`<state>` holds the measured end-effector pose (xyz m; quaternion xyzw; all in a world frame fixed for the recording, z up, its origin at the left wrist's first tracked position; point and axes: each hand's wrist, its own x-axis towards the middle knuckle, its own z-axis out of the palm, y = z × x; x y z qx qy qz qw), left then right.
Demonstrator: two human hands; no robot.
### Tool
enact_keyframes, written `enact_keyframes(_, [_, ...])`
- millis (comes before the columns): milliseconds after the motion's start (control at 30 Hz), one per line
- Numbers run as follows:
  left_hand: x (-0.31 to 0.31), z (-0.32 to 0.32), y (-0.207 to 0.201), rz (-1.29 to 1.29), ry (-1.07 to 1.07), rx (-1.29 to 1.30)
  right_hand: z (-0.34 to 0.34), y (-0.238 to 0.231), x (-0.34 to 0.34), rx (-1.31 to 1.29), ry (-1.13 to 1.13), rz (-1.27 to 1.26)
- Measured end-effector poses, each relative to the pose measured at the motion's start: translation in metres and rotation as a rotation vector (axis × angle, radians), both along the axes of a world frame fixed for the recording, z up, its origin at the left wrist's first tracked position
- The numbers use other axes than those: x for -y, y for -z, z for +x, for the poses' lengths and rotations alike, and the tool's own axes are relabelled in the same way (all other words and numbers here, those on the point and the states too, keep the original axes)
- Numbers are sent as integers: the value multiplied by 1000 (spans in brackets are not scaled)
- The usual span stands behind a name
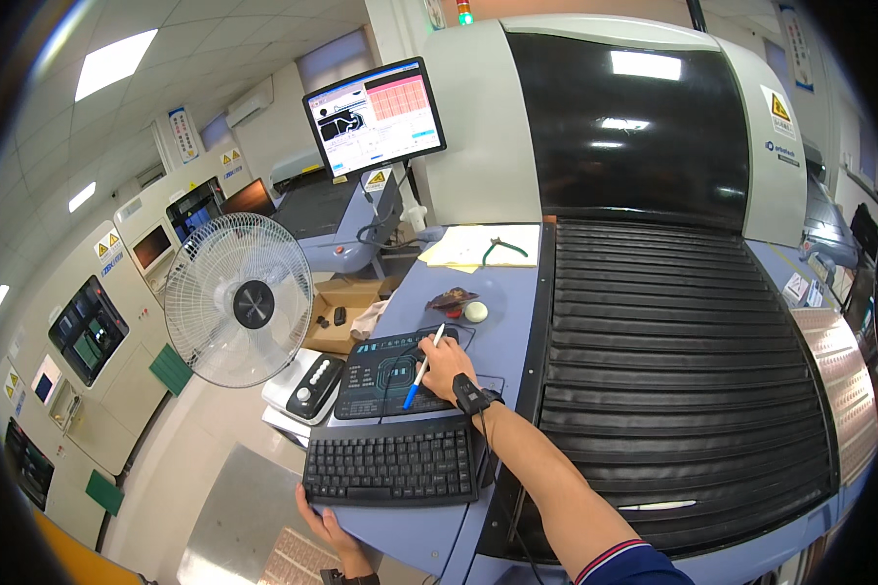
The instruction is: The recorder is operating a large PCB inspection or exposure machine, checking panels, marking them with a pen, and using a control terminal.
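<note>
My right hand [447, 368] is closed around a white pen with a blue end [424, 366], above the dark mouse pad [366, 395]. Whether a mouse lies under that hand I cannot tell. My left hand [328, 531] has its fingers apart at the table's near left edge, just below the lower left corner of the black keyboard [390, 463]. It holds nothing that I can see. A dark band with a small device [473, 393] sits on my right wrist, and a cable runs down from it. Beyond the pad are a small brown bundle [452, 299] and a round whitish lid-like thing [475, 312].
Right of the table stands a large machine with a ribbed black cover [683, 361]. A lit monitor [376, 119] rises at the back. A fan [254, 302], a cardboard box [337, 336] and a white control base [307, 390] stand left. Green-handled pliers [502, 249] lie on papers.
</note>
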<state>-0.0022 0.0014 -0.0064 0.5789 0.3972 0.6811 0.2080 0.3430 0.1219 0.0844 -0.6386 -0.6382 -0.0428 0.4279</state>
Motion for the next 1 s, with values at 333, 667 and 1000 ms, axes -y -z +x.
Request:
enact_keyframes(333, [-2,2,-3,-16,18,33,1,-2,1,14,-8,53])
enact_keyframes(667, [2,5,-6,-9,29,21,0,-1,1,22,19,95])
enact_keyframes(1000, [-4,-1,5,-2,55,80,-2,-2,0,26,17,125])
